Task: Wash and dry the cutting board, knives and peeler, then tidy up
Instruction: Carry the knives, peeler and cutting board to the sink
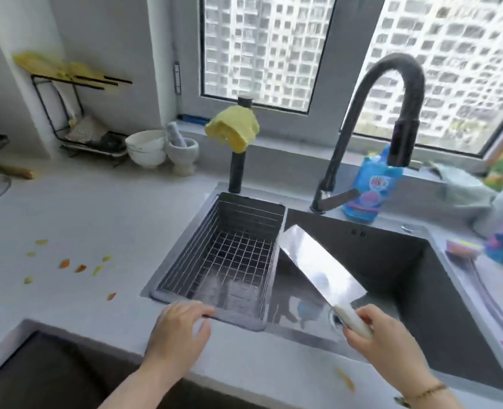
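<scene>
My right hand is curled round the pale handle of the cleaver, fingers hiding most of the grip. The blade hangs over the sink, slanting up and left, its far corner just beside the wire basket. My left hand lies flat and relaxed, fingertips on the basket's near rim, holding nothing. The drain is half hidden behind the handle. Peel scraps dot the bench. Things at the right edge are too blurred to name.
</scene>
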Demonstrator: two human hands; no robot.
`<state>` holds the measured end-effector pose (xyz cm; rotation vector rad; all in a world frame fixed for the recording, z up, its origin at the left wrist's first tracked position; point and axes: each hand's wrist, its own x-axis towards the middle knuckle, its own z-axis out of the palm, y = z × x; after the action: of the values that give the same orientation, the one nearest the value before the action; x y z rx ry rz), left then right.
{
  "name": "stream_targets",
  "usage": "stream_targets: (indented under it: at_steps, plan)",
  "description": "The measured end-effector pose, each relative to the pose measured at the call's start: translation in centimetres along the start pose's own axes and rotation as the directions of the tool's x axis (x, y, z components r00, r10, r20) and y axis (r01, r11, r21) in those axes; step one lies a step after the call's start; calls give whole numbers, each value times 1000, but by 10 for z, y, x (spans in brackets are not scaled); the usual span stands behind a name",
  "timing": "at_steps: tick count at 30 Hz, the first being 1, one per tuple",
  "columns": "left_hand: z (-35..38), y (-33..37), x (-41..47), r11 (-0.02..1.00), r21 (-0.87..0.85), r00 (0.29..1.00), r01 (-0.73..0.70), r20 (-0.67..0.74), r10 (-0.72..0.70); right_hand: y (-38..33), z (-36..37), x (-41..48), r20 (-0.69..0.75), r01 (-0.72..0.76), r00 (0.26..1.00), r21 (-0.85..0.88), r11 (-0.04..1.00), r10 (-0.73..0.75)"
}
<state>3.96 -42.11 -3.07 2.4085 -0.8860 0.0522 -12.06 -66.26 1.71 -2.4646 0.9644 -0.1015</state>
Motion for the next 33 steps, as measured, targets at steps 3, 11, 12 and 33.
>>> stream_targets:
  at_steps: [3,11,12,33]
  plan:
    - [29,19,27,992,-40,993,120,-14,-121,40,-17,36,62,-61,996,-35,998,63]
    - [74,38,67,967,135,972,218,57,-227,102,-6,141,268,15,963,-205,979,41]
    - [76,36,68,967,158,975,202,67,-214,105,0,152,292,31,956,-234,972,40]
    - [98,16,70,945,258,977,202,-121,-175,137,125,288,343,166,939,-482,860,11]
